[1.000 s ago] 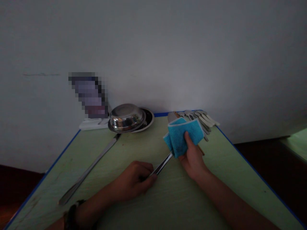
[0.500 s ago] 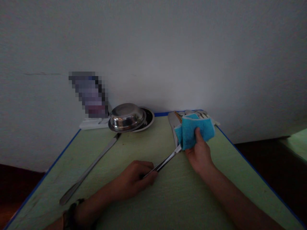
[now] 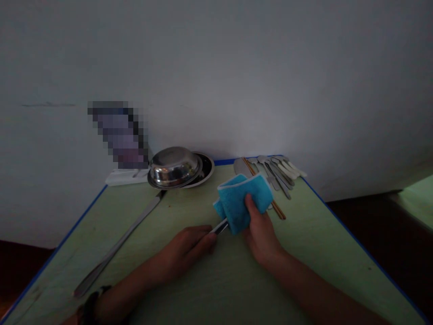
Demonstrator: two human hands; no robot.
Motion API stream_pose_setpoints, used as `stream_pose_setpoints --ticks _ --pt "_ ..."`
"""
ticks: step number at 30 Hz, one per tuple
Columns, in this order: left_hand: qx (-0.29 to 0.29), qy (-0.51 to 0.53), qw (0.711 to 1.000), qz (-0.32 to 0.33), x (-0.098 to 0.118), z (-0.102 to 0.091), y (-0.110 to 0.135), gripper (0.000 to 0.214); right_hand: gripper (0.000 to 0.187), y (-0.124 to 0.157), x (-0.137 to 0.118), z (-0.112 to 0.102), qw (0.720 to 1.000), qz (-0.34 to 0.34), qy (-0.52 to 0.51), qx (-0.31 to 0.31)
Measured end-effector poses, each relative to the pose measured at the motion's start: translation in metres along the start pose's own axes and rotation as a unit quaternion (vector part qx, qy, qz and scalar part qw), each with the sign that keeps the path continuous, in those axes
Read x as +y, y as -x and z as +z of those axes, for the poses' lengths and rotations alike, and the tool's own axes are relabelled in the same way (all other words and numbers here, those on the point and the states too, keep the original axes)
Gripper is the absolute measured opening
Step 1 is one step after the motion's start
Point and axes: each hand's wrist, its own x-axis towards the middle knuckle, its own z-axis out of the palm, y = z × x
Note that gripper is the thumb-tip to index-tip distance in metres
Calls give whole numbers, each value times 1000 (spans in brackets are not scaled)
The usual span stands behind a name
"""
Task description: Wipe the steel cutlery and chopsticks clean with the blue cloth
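Note:
My left hand (image 3: pixel 192 246) is closed around one end of a slim, shiny metal utensil (image 3: pixel 220 226), held low over the table. The utensil's other end disappears into a folded blue cloth (image 3: pixel 245 198) with a pale edge, so its kind cannot be made out. My right hand (image 3: pixel 262 232) grips the cloth, thumb on top and fingers underneath, wrapped about the utensil. The two hands are close together. Beyond the cloth lie brown chopsticks (image 3: pixel 279 211) and a flat grey blade-like piece (image 3: pixel 239 166), partly covered from view.
Several metal spoons and other cutlery (image 3: pixel 275 174) and white-handled pieces (image 3: pixel 294 168) lie at the back right. An upturned steel bowl (image 3: pixel 174 164) rests on another dish (image 3: pixel 207 168). A long metal utensil (image 3: pixel 118 243) lies left. A blurred upright object (image 3: pixel 118 135) stands on a white base (image 3: pixel 126 176).
My right hand has drawn the cloth left and nearer along the utensil, towards my left hand. Less of the utensil shows, while more cutlery behind is visible. The view has shifted slightly.

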Motion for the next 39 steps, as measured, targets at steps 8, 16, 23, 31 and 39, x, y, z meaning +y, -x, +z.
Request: stream_pose_setpoints --ticks 8,16,23,31,39 --pt "-19 -24 999 17 3 -2 1 38 37 -14 -49 2 993 -79 -50 77" --pt "-2 0 1000 9 1 -1 3 37 28 -21 -61 -3 986 -129 -69 78" --pt "-29 64 997 10 1 -6 5 36 13 -30 -73 -9 979 -125 -123 108" --pt "2 71 997 -9 -4 -3 2 35 26 -23 -59 -5 989 -110 -79 63" --pt "5 72 997 -13 -4 -1 2 36 44 -8 -35 1 999 -27 20 23"
